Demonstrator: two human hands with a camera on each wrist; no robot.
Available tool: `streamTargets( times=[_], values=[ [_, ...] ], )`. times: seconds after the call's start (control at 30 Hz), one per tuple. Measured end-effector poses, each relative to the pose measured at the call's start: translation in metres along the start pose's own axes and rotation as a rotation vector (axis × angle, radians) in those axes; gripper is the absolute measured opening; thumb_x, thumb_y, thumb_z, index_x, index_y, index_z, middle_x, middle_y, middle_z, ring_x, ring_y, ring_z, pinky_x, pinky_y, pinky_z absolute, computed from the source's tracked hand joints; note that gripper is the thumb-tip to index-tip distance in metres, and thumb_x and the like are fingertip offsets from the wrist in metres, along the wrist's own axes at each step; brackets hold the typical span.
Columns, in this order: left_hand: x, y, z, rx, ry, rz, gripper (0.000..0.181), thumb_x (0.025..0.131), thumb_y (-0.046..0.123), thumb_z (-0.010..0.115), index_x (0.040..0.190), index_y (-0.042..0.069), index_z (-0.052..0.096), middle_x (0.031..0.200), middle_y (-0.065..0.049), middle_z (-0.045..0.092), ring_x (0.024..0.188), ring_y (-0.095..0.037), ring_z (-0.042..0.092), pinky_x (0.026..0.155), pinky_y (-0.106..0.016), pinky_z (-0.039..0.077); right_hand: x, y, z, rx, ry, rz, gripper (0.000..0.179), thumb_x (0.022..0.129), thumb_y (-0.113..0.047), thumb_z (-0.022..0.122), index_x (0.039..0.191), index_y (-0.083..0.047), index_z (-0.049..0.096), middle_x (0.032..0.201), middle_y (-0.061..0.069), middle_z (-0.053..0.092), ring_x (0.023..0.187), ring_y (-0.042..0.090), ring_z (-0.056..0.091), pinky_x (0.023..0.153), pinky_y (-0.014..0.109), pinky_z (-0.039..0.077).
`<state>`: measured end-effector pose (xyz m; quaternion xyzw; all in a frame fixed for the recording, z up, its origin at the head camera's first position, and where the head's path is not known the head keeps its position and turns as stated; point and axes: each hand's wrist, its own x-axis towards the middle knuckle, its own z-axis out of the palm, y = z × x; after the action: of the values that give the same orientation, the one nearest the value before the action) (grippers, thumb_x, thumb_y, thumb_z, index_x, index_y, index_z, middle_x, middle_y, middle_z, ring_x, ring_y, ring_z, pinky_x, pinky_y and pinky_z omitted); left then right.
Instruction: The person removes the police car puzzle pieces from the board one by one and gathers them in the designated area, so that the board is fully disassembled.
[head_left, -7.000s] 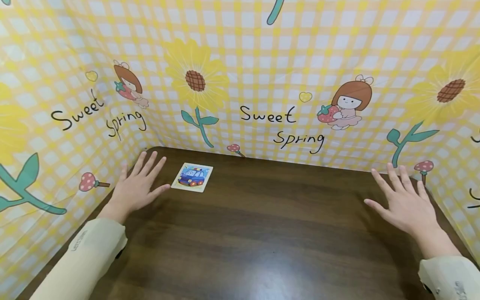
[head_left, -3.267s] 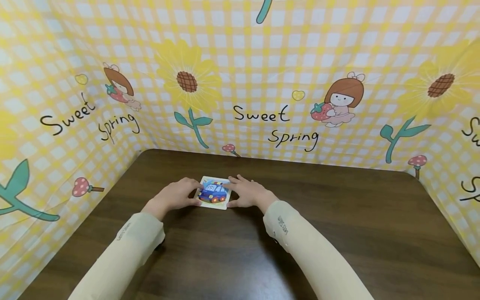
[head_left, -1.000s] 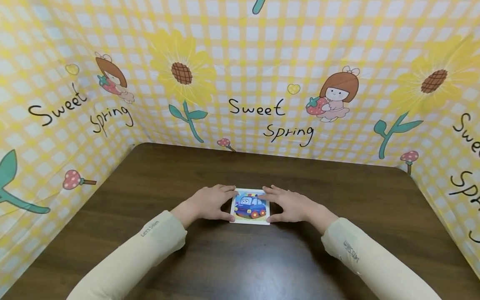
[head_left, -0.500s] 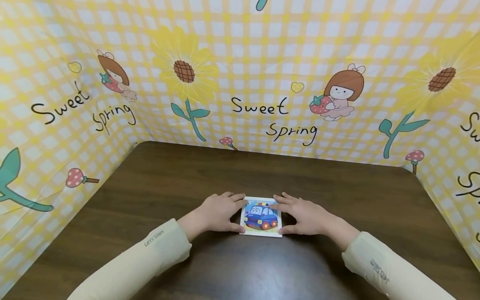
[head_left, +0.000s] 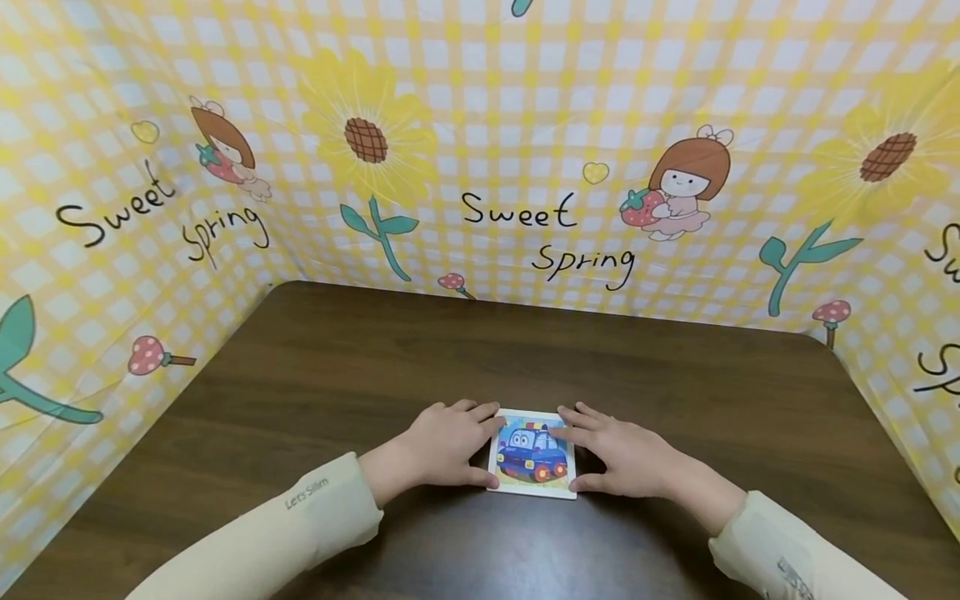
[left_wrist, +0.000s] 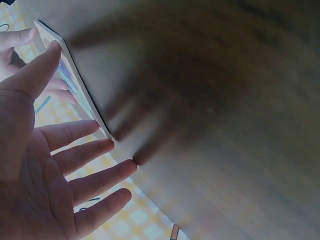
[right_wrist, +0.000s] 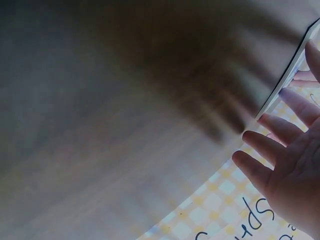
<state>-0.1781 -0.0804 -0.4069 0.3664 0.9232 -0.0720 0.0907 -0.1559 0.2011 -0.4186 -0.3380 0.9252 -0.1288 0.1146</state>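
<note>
A thin, square picture board [head_left: 532, 458] with a white border and a blue cartoon police car lies face up on the brown table. My left hand [head_left: 450, 443] is at its left side, thumb at the near corner and index finger at the far corner. My right hand [head_left: 630, 454] mirrors it along the right side. In the left wrist view, the thumb and forefinger touch the board's edge [left_wrist: 82, 82] while the other fingers spread nearly straight. The right wrist view shows the board's dark-backed edge [right_wrist: 287, 75] at my fingertips, again with extended fingers.
The dark wooden table [head_left: 337, 350] has a rounded far edge. Yellow checked cloth [head_left: 510, 125] printed with sunflowers and "Sweet Spring" walls it in at the back and both sides. Light glares off the near middle of the tabletop.
Both hands have brought the board from the table's far left to the near middle. Over the last second it has moved nearer and slightly right, with the hands still at its sides.
</note>
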Motion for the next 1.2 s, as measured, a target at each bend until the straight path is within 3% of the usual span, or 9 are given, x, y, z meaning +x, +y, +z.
streamTargets(
  times=[0.33, 0.53, 0.67, 0.8, 0.97, 1.2],
  values=[
    [-0.005, 0.007, 0.0, -0.007, -0.003, 0.021, 0.085, 0.085, 0.073, 0.057, 0.15, 0.019, 0.046, 0.156, -0.005, 0.044, 0.137, -0.028, 0.049, 0.098, -0.049, 0.052, -0.01, -0.006, -0.001, 0.003, -0.007, 0.001, 0.069, 0.09, -0.049, 0.068, 0.148, -0.017, 0.049, 0.161, 0.013, 0.035, 0.147, 0.046, 0.03, 0.101, 0.062, 0.045],
    [-0.009, 0.005, 0.001, -0.007, 0.025, 0.003, 0.086, 0.086, 0.072, 0.056, 0.152, 0.017, 0.043, 0.157, -0.004, 0.042, 0.14, -0.028, 0.047, 0.096, -0.047, 0.053, -0.005, -0.005, -0.008, 0.024, 0.012, -0.004, 0.063, 0.091, -0.045, 0.069, 0.145, -0.017, 0.052, 0.159, 0.014, 0.037, 0.146, 0.047, 0.031, 0.103, 0.062, 0.044],
    [-0.011, 0.004, 0.003, -0.026, 0.034, -0.035, 0.09, 0.088, 0.072, 0.054, 0.154, 0.013, 0.039, 0.16, -0.005, 0.037, 0.145, -0.03, 0.041, 0.097, -0.047, 0.053, 0.005, -0.005, -0.016, 0.045, 0.067, 0.005, 0.059, 0.091, -0.036, 0.071, 0.143, -0.014, 0.055, 0.152, 0.015, 0.047, 0.141, 0.043, 0.04, 0.103, 0.06, 0.045],
    [-0.011, 0.005, 0.005, -0.069, 0.012, -0.059, 0.091, 0.089, 0.072, 0.052, 0.155, 0.012, 0.035, 0.163, -0.005, 0.032, 0.148, -0.03, 0.035, 0.099, -0.05, 0.051, 0.019, -0.007, -0.022, 0.072, 0.101, 0.001, 0.053, 0.091, -0.031, 0.072, 0.14, -0.013, 0.058, 0.138, 0.009, 0.059, 0.126, 0.031, 0.055, 0.099, 0.052, 0.049],
    [-0.011, 0.006, 0.008, -0.091, -0.006, -0.063, 0.091, 0.09, 0.072, 0.048, 0.157, 0.012, 0.031, 0.165, -0.005, 0.027, 0.15, -0.029, 0.031, 0.1, -0.05, 0.051, 0.039, -0.011, -0.023, 0.137, 0.07, -0.027, 0.041, 0.092, -0.027, 0.071, 0.13, -0.011, 0.065, 0.118, 0.004, 0.064, 0.107, 0.021, 0.058, 0.09, 0.043, 0.051],
    [-0.01, 0.006, 0.009, -0.091, -0.012, -0.063, 0.09, 0.091, 0.073, 0.046, 0.157, 0.013, 0.032, 0.164, -0.003, 0.028, 0.15, -0.028, 0.032, 0.099, -0.05, 0.051, 0.066, -0.017, -0.021, 0.197, -0.002, -0.059, 0.028, 0.092, -0.026, 0.072, 0.117, -0.012, 0.07, 0.102, 0.001, 0.061, 0.093, 0.015, 0.055, 0.084, 0.035, 0.049]
  ],
)
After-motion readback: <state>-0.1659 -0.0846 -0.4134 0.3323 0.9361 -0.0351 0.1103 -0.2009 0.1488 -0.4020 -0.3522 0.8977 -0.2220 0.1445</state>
